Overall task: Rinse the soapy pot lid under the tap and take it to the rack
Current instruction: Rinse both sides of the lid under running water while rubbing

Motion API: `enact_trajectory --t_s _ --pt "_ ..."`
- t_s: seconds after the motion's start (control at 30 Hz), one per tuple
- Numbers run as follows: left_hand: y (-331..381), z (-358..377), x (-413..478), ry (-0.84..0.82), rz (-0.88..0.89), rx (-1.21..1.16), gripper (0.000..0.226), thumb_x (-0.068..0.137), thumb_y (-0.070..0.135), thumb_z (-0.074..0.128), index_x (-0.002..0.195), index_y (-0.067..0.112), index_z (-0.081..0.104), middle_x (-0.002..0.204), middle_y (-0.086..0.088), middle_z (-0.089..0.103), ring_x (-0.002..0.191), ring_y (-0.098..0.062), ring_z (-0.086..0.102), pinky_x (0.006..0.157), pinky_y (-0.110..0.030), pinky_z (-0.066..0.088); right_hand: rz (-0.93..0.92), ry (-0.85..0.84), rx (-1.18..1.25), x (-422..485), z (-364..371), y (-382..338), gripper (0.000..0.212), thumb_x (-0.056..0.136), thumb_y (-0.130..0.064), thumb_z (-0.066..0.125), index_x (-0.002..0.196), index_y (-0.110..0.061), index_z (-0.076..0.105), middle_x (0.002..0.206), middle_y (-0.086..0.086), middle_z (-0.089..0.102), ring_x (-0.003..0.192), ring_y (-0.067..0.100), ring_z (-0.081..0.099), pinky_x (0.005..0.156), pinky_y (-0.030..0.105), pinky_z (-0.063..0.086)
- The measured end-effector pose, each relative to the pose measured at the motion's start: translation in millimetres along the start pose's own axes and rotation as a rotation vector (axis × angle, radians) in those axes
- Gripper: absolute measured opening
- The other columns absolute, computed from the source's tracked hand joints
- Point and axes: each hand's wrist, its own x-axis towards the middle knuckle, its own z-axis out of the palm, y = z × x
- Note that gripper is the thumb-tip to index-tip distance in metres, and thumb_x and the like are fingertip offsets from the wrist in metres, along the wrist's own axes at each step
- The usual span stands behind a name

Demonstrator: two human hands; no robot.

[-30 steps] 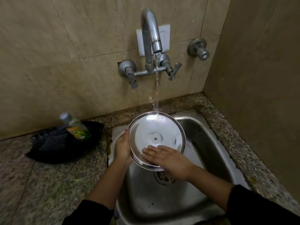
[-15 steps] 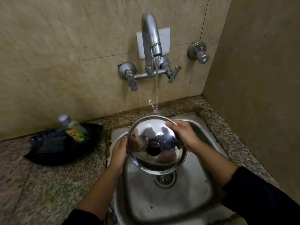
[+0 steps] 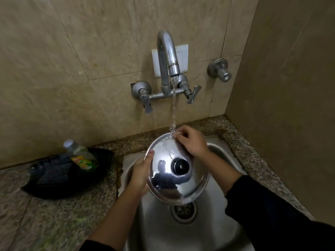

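A shiny steel pot lid with a black knob is held tilted over the sink, knob side facing me. My left hand grips its left rim. My right hand rests on the lid's upper right edge, right where the water stream from the tap lands. Water runs down the lid's face and drips off its lower edge. No rack is in view.
A black tray with a scrub pad and a dish-soap bottle sits on the granite counter at left. The sink drain lies below the lid. A spare wall valve and a side wall close in on the right.
The lid was flipped from underside-up to knob-side-up. My right hand moved from the lid's lower face to its top edge under the stream. The view has shifted downward.
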Motion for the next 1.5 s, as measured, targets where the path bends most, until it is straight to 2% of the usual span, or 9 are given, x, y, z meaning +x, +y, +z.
enact_trajectory --t_s 0.13,0.2,0.37,0.57,0.77,1.0,1.2,1.37,1.5 --pt "12.2 16.6 4.2 -0.039 0.100 0.142 0.032 0.092 0.033 0.056 0.094 0.005 0.072 0.094 -0.021 0.073 0.086 -0.028 0.066 0.083 -0.042 0.051 -0.532 -0.361 -0.280 18.6 5.4 -41.4 0.026 0.096 -0.038 0.052 0.109 -0.021 0.066 0.107 -0.002 0.069 0.094 0.012 0.061 0.076 0.028 0.044" --pt "19.2 17.1 8.3 -0.053 0.121 0.115 0.025 0.093 0.027 0.057 0.088 0.007 0.071 0.085 -0.014 0.073 0.080 -0.026 0.066 0.076 -0.035 0.052 -0.572 -0.309 -0.395 27.7 0.6 -30.4 0.037 0.095 -0.050 0.047 0.098 -0.019 0.067 0.094 0.001 0.070 0.085 0.017 0.063 0.070 0.031 0.046" --pt "31.0 1.0 16.3 -0.041 0.169 0.031 0.022 0.092 0.021 0.057 0.081 0.006 0.069 0.066 -0.003 0.073 0.062 -0.018 0.069 0.055 -0.025 0.055 -0.255 0.003 -0.309 37.0 -23.6 7.9 0.041 0.092 -0.056 0.050 0.092 -0.019 0.068 0.083 0.008 0.071 0.079 0.027 0.066 0.062 0.034 0.042" --pt "31.8 14.6 18.6 -0.085 0.276 0.094 0.021 0.093 0.021 0.057 0.087 0.009 0.072 0.083 -0.011 0.071 0.076 -0.020 0.064 0.070 -0.029 0.051 -0.755 -0.104 -0.416 28.6 -7.7 -44.5 0.035 0.094 -0.044 0.049 0.087 -0.013 0.061 0.083 0.003 0.063 0.076 0.021 0.059 0.062 0.034 0.043" --pt "17.9 -3.4 20.8 0.051 0.147 -0.170 0.021 0.090 0.026 0.061 0.088 0.007 0.071 0.089 -0.013 0.068 0.086 -0.026 0.064 0.083 -0.040 0.051 -0.051 0.168 0.030 31.5 -21.6 -4.2 0.054 0.079 -0.068 0.055 0.067 -0.015 0.058 0.061 0.000 0.060 0.060 0.017 0.058 0.062 0.045 0.049" --pt "48.6 -3.3 27.4 -0.139 0.223 0.191 0.023 0.088 0.023 0.063 0.078 0.005 0.071 0.075 -0.011 0.072 0.068 -0.024 0.066 0.066 -0.031 0.050 -0.286 -0.178 -0.168 22.8 -19.1 -48.6 0.034 0.080 -0.057 0.066 0.072 -0.025 0.060 0.063 -0.009 0.058 0.059 0.002 0.053 0.056 0.028 0.040" --pt "23.3 -17.3 27.7 -0.030 0.116 -0.005 0.033 0.080 0.033 0.070 0.094 0.003 0.072 0.097 -0.024 0.070 0.088 -0.034 0.065 0.088 -0.048 0.050 0.039 0.143 0.176 31.6 -22.1 -0.5 0.053 0.077 -0.059 0.067 0.050 -0.019 0.046 0.049 -0.007 0.046 0.051 0.010 0.045 0.057 0.037 0.039" --pt "45.0 -8.0 32.9 -0.207 0.194 0.334 0.033 0.087 0.030 0.065 0.082 -0.002 0.070 0.075 -0.015 0.072 0.066 -0.021 0.065 0.067 -0.033 0.050 -0.193 -0.235 -0.089 19.0 -16.3 -32.3 0.044 0.076 -0.062 0.066 0.073 -0.018 0.066 0.069 0.001 0.066 0.066 0.018 0.062 0.061 0.035 0.047" --pt "33.7 -13.3 32.4 -0.112 0.234 0.220 0.032 0.091 0.025 0.060 0.084 -0.005 0.068 0.080 -0.023 0.068 0.072 -0.027 0.060 0.071 -0.036 0.046 -0.146 -0.104 -0.050 7.8 -15.1 -18.8 0.036 0.083 -0.055 0.064 0.064 -0.025 0.060 0.060 -0.006 0.059 0.058 0.010 0.055 0.055 0.031 0.037"
